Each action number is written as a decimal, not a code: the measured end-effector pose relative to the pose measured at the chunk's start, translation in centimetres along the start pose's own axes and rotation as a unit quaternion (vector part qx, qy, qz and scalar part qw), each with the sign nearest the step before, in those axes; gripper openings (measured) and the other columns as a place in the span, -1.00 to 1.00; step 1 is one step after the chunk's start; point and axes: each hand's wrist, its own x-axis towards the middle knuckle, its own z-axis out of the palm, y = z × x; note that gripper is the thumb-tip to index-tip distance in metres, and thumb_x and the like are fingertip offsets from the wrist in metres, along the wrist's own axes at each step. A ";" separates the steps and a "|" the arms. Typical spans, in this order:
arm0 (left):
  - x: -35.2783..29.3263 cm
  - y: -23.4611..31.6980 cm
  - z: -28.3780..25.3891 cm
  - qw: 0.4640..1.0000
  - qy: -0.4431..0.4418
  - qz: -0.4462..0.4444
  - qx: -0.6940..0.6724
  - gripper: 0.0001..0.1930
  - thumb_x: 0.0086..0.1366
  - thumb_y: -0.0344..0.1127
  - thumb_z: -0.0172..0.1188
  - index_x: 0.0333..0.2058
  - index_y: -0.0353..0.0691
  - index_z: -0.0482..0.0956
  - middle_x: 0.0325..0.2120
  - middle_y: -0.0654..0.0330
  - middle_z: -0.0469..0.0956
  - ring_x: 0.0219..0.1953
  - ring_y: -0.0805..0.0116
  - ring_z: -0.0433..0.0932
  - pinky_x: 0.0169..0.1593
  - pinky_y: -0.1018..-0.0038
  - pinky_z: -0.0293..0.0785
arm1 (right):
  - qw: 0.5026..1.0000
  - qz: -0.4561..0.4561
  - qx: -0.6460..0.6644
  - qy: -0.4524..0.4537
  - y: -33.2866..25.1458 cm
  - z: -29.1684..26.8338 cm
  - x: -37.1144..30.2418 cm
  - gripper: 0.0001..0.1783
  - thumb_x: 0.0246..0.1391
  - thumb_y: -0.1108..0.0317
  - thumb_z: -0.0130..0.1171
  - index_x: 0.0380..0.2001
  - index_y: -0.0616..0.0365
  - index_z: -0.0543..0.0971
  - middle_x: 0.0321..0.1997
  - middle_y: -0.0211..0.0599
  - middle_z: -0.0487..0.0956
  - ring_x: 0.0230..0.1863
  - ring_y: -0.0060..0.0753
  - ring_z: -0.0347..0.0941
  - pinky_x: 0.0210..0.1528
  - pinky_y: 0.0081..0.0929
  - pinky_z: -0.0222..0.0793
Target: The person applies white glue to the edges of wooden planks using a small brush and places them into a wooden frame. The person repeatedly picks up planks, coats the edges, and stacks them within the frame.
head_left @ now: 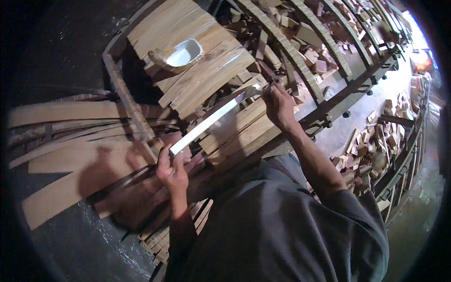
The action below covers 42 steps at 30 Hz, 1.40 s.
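Note:
My left hand (173, 173) grips the near end of a long, narrow wooden strip. Its upward edge (211, 123) is coated white and slants away to the far right. At the far end, my right hand (280, 105) is closed round what looks like a brush (253, 90), its tip against the white edge. Beyond the strip, a cut-open plastic container (184, 53) with white liquid inside rests on light boards (206, 77). Some boards carry white smears. My right fingers partly hide the brush handle.
Curved metal bars (282, 40) cross a bin of wood offcuts at the far right. Another heap of offcuts (359, 148) lies right of my right arm. Long planks (70, 195) stick out to the left beside a metal frame (123, 91).

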 end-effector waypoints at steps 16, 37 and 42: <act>-0.5 1.5 1.0 0.980 -0.028 -0.088 -0.174 -0.76 0.31 -0.53 0.03 -0.05 -0.35 0.47 -0.37 0.14 0.57 -0.40 0.38 0.58 -0.40 0.61 0.49 | 0.941 -0.175 0.281 -0.071 -17.7 -0.3 0.3 -0.74 -0.13 0.62 0.32 -0.35 0.29 0.46 -0.29 -0.11 0.52 -0.30 -0.12 0.48 -0.30 -0.36 0.41; -0.2 0.9 0.3 0.996 0.008 -0.053 -0.065 -0.66 0.31 -0.41 0.16 0.03 -0.35 0.42 -0.53 0.24 0.56 -0.58 0.58 0.48 -0.53 0.67 0.36 | 0.900 0.232 0.364 0.062 -0.2 4.4 -3.7 -0.93 0.09 0.62 0.15 -0.36 0.25 0.49 -0.42 -0.41 0.52 -0.37 -0.56 0.42 -0.27 -0.59 0.36; -0.1 0.3 0.1 0.978 0.008 -0.123 -0.166 -0.76 0.31 -0.43 0.14 -0.06 -0.32 0.48 -0.53 0.25 0.54 -0.59 0.60 0.45 -0.53 0.67 0.42 | 0.920 0.267 0.259 0.122 9.1 4.7 -4.0 -0.89 0.09 0.56 0.20 -0.30 0.24 0.50 -0.34 -0.35 0.52 -0.34 -0.55 0.45 -0.28 -0.55 0.45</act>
